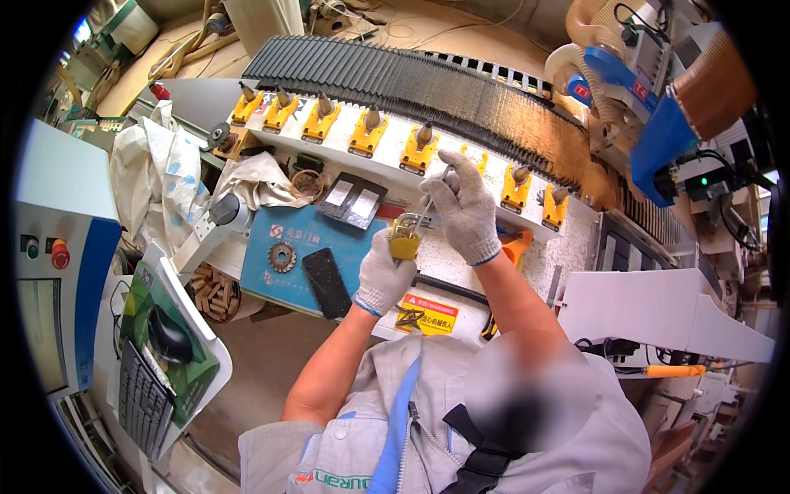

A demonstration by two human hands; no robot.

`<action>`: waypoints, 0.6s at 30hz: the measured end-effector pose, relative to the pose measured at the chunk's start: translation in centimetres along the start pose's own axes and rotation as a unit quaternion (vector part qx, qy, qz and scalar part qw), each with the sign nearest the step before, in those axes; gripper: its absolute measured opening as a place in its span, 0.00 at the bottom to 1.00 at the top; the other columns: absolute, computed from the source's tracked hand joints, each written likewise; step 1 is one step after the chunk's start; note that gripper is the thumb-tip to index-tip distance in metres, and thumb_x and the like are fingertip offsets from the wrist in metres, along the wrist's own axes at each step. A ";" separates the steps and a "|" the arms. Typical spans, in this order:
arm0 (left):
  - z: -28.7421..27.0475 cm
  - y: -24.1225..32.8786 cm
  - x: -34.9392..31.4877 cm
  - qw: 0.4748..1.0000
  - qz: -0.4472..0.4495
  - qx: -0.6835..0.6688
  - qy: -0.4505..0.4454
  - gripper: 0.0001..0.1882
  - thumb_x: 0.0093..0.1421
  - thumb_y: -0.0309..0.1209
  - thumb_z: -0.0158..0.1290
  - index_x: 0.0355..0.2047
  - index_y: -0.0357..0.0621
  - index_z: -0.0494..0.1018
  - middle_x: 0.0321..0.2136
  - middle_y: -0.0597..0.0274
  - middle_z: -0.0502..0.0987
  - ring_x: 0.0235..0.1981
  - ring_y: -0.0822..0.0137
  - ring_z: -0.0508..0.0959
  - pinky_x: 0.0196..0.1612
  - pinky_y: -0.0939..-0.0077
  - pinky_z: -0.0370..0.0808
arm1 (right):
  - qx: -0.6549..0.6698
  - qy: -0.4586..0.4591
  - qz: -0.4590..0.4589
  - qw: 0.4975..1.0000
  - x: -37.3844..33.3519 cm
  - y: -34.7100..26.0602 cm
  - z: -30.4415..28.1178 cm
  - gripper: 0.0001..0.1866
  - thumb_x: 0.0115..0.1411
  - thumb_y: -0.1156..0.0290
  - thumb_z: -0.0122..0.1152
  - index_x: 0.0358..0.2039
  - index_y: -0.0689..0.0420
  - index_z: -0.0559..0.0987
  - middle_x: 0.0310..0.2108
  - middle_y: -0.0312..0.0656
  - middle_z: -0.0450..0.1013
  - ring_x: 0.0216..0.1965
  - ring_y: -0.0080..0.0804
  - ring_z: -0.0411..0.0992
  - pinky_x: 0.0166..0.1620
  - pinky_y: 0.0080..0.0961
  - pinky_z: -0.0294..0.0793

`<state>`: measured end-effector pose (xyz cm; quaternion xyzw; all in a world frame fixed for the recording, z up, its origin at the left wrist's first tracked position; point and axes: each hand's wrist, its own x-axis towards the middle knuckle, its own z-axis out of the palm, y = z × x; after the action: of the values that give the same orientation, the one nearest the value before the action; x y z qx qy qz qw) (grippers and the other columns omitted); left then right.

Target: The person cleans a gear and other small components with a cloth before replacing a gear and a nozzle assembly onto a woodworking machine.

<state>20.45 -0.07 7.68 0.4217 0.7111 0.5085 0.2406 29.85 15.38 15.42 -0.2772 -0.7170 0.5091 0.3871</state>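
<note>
My left hand (pixel 383 270), in a white knit glove, is closed around a small yellow block with metal pieces on top (pixel 404 244); its exact kind is unclear. My right hand (pixel 466 212), gloved too, has its fingers bent around a thin metal rod (pixel 424 216) that slants down to the yellow block. Whether rod and block are joined I cannot tell. Both hands are in front of a white rail (pixel 387 160) bearing several yellow forks with metal cone tool holders (pixel 372 119). One such holder (pixel 423 136) stands just left of my right fingertips.
A blue board (pixel 288 286) at left carries a black phone (pixel 326 282), a toothed cutter disc (pixel 281 257) and a dark box (pixel 351 200). Behind the rail runs a grey bellows cover (pixel 370 74). A keyboard (pixel 146 403) and mouse (pixel 169 334) stand lower left; blue machine heads (pixel 658 156) upper right.
</note>
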 end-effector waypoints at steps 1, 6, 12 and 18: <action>-0.1 -0.3 -0.2 1.000 -0.014 0.000 -0.006 0.25 0.57 0.25 0.56 0.56 0.38 0.66 0.35 0.43 0.82 0.37 0.44 0.84 0.43 0.56 0.80 | 0.001 -0.018 0.017 1.000 0.1 -0.2 0.1 0.25 0.69 0.77 0.59 0.64 0.57 0.67 0.31 0.44 0.81 0.31 0.25 0.81 0.36 0.24 0.81; -0.5 -0.3 -1.0 0.997 -0.046 -0.067 -0.011 0.29 0.55 0.25 0.57 0.58 0.35 0.67 0.39 0.40 0.81 0.41 0.42 0.83 0.46 0.57 0.79 | 0.030 -0.061 0.096 0.993 -0.3 -0.5 0.2 0.25 0.69 0.76 0.58 0.65 0.57 0.68 0.33 0.43 0.80 0.32 0.26 0.80 0.37 0.25 0.82; -1.3 0.1 -1.4 0.996 -0.070 -0.046 -0.042 0.30 0.54 0.28 0.57 0.58 0.35 0.66 0.41 0.39 0.80 0.43 0.41 0.82 0.49 0.55 0.78 | 0.072 -0.058 0.118 0.989 -0.5 -0.4 0.6 0.21 0.71 0.76 0.56 0.63 0.57 0.71 0.33 0.42 0.81 0.31 0.22 0.80 0.34 0.22 0.81; -2.4 1.3 -1.4 0.996 -0.071 -0.041 -0.037 0.31 0.55 0.28 0.57 0.59 0.37 0.65 0.40 0.39 0.80 0.43 0.41 0.82 0.49 0.55 0.78 | 0.065 0.006 0.066 0.996 0.3 -2.2 1.1 0.21 0.72 0.77 0.53 0.64 0.60 0.71 0.33 0.41 0.80 0.28 0.20 0.77 0.31 0.20 0.79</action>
<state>19.83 -2.29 9.63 0.3785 0.7087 0.5024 0.3195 28.82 14.32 17.36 -0.3011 -0.6607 0.5772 0.3737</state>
